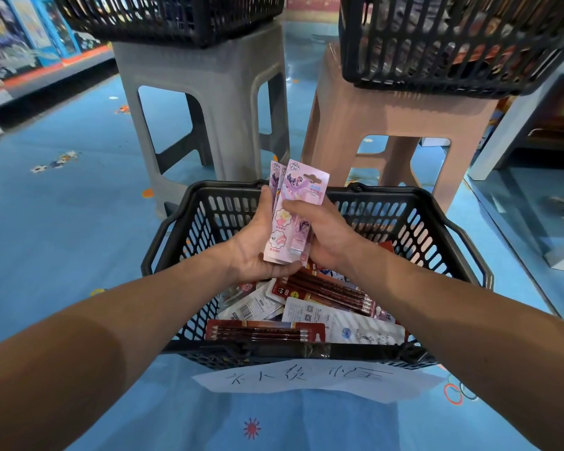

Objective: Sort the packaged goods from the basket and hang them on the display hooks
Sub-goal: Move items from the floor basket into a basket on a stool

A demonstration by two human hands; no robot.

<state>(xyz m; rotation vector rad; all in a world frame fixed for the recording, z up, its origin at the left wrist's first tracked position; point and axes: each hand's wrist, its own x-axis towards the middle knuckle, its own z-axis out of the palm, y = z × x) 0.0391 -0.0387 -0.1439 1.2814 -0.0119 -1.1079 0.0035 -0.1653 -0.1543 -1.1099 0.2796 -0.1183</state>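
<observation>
A stack of pink packs [303, 187], at least two by their tops, stood upright above the basket [228, 209] on the floor. The left hand [254, 252] cupped the stack from below, fingers curled round its left edge. The right hand [326, 236] pinched it, thumb on the front. In the basket lay two pencil packs [264, 332] among several white packs [339, 323]. One paper label [306, 379] hung from the near rim. Beyond stood two stools, a grey stool [209, 92] and a pink stool [388, 118], bearing two top baskets [176, 24], one each.
</observation>
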